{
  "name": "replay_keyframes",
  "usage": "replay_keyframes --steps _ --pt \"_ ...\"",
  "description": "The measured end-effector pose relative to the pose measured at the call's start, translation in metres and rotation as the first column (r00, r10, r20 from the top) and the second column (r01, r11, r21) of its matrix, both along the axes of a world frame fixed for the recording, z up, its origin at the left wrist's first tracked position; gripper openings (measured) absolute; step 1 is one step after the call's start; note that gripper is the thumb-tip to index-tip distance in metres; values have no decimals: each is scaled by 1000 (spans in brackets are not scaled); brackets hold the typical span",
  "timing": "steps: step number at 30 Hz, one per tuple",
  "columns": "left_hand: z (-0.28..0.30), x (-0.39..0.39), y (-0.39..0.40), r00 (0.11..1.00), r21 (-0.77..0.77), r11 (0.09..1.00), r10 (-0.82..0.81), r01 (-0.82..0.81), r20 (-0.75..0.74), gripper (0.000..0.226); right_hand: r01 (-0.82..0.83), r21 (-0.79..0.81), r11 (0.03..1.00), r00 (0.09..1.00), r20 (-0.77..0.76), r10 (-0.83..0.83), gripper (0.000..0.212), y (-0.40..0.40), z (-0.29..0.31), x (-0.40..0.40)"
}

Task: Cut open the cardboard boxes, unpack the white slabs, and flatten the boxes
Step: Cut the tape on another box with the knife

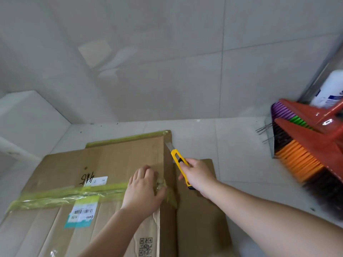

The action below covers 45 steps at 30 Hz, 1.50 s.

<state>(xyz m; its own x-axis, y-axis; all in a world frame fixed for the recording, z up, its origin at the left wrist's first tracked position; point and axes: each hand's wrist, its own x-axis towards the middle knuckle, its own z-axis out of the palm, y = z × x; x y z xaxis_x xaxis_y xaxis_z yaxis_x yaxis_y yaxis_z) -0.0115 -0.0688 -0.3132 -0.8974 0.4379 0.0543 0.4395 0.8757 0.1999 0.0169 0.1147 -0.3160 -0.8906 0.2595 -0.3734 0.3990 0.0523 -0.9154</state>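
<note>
A large brown cardboard box (115, 160) lies on the tiled floor, bound with yellowish tape (61, 195) and carrying shipping labels. My left hand (143, 190) presses flat on its top near the right edge, fingers spread over crumpled tape. My right hand (197, 175) grips a yellow utility knife (179, 164). Its blade is extended and touches the box's far right corner, by the taped edge. A flat piece of cardboard (202, 210) lies under my right forearm, to the right of the box.
White blocks (27, 115) stand against the wall at the left. Brooms with red heads and orange, green and purple bristles (306, 145) lean at the right, beside a white bottle (328, 89). A grey tiled wall rises just behind the box.
</note>
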Motion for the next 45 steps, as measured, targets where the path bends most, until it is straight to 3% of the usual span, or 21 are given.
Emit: replay_keyframes --steps 6,13,22,33,45 --pt "-6 -2 -8 998 32 997 -69 69 3 49 -43 14 999 998 -43 43 17 1 -9 3" --pt "-8 -5 -22 1000 56 998 -24 25 -10 53 -71 -28 997 994 -84 68 19 2 -15 11" --pt "-18 -2 -40 999 1 1000 -6 6 32 58 -160 -164 973 987 -2 162 15 12 -13 20" --pt "-22 12 -59 998 -70 997 -21 25 51 70 -297 -88 951 949 81 304 14 23 -9 35" --pt "-19 14 -55 997 64 996 60 -63 47 66 -404 -7 915 909 113 402 20 23 -16 60"
